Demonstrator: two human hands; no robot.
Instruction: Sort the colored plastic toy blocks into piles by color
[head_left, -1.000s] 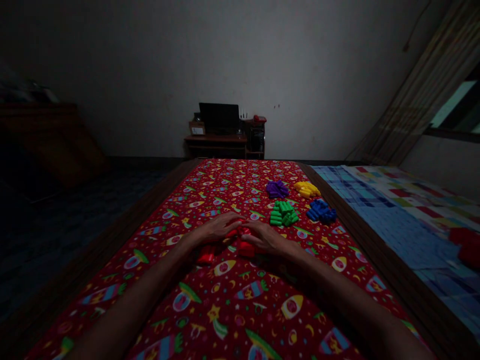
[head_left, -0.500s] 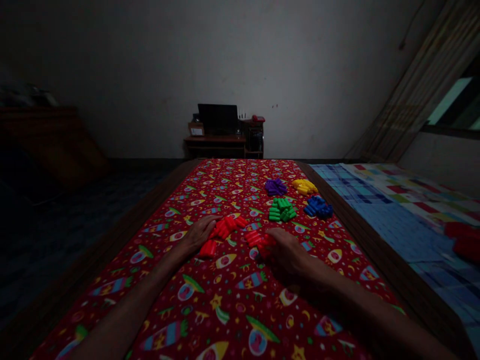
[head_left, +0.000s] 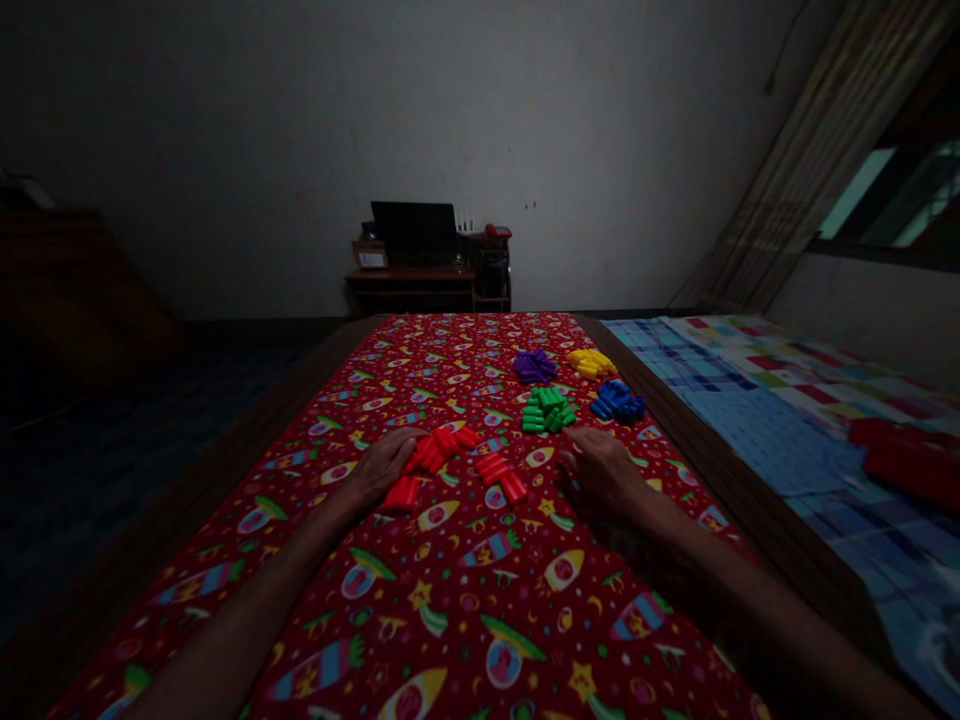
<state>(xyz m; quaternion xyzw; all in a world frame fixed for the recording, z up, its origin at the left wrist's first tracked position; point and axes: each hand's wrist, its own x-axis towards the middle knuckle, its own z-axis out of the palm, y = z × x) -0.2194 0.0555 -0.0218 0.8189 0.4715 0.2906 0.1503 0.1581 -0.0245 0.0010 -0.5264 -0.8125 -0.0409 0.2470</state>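
Several red ribbed plastic pieces [head_left: 435, 450] lie in a loose pile on the rocket-patterned red cloth [head_left: 450, 600]. My left hand [head_left: 384, 468] rests at the left side of that pile, fingers stretched along it and touching or nearly touching it. One red piece [head_left: 401, 494] lies just below its fingers. A smaller group of red pieces [head_left: 501, 477] sits apart between my hands. My right hand [head_left: 602, 466] hovers or rests to the right of it, fingers loosely bent and apart, nothing visible in them. Green pieces [head_left: 548, 410] are just beyond it.
Farther along the cloth are piles of purple pieces [head_left: 535, 366], yellow pieces [head_left: 591, 363] and blue pieces [head_left: 618, 402]. A bed with a checked blue sheet [head_left: 757, 430] adjoins on the right. A desk with a black monitor [head_left: 415, 232] stands by the far wall.
My right hand has let go of the red pieces at the middle and moved right, away from them. My left hand stays by the red pile. The view has shifted slightly right.
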